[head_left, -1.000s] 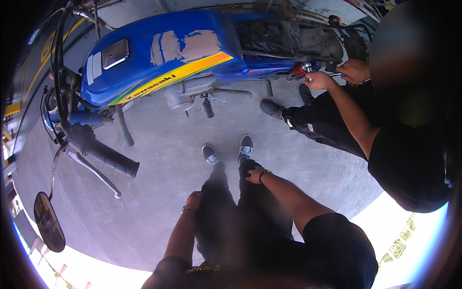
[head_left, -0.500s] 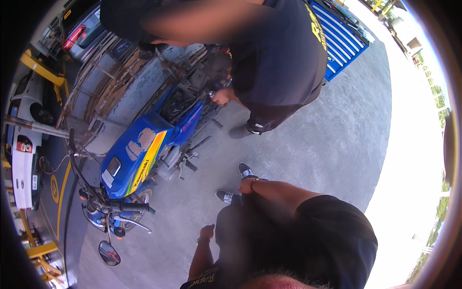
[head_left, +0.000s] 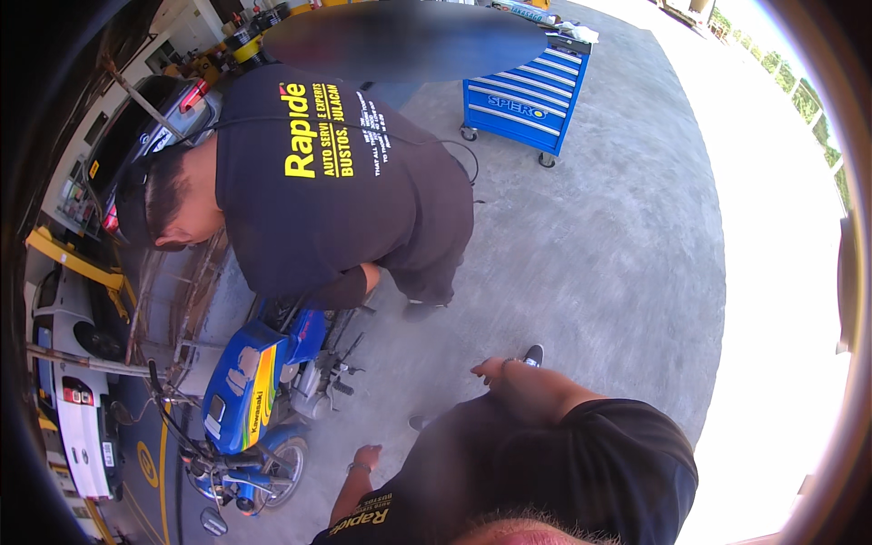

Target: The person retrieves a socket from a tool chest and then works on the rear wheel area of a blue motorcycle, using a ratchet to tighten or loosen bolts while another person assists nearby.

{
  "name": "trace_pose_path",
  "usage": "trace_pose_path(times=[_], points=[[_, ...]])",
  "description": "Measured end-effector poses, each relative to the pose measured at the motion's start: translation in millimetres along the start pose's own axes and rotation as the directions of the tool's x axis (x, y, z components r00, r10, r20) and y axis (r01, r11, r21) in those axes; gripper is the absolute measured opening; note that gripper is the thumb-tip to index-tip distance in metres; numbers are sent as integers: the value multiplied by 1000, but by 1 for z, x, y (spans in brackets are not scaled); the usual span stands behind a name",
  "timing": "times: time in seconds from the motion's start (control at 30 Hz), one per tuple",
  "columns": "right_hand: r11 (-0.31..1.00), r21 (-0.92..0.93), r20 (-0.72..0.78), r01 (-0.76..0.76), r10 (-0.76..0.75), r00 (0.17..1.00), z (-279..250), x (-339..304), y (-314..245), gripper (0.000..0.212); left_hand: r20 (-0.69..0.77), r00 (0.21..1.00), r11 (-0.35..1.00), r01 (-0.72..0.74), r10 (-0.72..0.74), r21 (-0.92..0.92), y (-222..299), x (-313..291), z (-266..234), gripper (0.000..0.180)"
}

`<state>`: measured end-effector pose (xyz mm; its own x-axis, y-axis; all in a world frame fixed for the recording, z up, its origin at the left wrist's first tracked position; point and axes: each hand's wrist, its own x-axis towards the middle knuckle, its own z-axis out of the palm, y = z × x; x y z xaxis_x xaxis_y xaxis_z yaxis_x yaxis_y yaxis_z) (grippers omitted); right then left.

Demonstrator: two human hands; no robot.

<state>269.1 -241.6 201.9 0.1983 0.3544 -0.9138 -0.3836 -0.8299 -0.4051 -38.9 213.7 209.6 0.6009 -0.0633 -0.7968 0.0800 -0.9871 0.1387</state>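
Where the bike stands: the bike (head_left: 263,400) is upright on the grey floor (head_left: 618,254), front wheel (head_left: 283,470) turned toward the wearer's side, both of the wearer's hands to its right.
Tank: the tank (head_left: 236,401), blue with a yellow stripe and bare patches, sits atop the bike; its cap (head_left: 214,418) is in place, so what it holds cannot be seen.
Cabinet: the blue cabinet (head_left: 522,100) stands on castors beyond the bike and to its right, well apart; its drawers look closed, their contents hidden, and a white cloth or bag (head_left: 581,34) lies on top.
Buckets: yellow and black buckets (head_left: 245,50) are far beyond the bike; too small to tell what is in them.
Left hand: the left hand (head_left: 368,456), a band at its wrist, is the nearer one to the bike, just right of its front wheel but apart from it; fingers curled, and whether they enclose anything I cannot tell.
Right hand: the right hand (head_left: 490,371) is farther right of the bike, clear of it; fingers loosely bent, partly extended, nothing visible in them.
Co-worker: a co-worker (head_left: 354,191) in a dark shirt bends over the bike's rear; hands hidden.
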Motion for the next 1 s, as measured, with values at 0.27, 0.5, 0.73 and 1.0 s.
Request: trace_pose_path(times=[0.27,0.5,0.73,1.0], points=[[648,759,225,-65,-167,960,-174,-128,173,57,63,997,989,53,-45,-141,194,101,-98,38],[992,57,-595,-116,127,794,-235,-155,317,55,-216,976,895,-116,22,-431,397,175,-242,51],[929,365,-678,55,225,699,-289,-168,405,62,-131,983,911,-166,125,-378,482,268,-356,49],[687,703,-601,186,433,672,-344,-162,394,51,-391,865,824,-453,313,-341,646,433,-509,37]])
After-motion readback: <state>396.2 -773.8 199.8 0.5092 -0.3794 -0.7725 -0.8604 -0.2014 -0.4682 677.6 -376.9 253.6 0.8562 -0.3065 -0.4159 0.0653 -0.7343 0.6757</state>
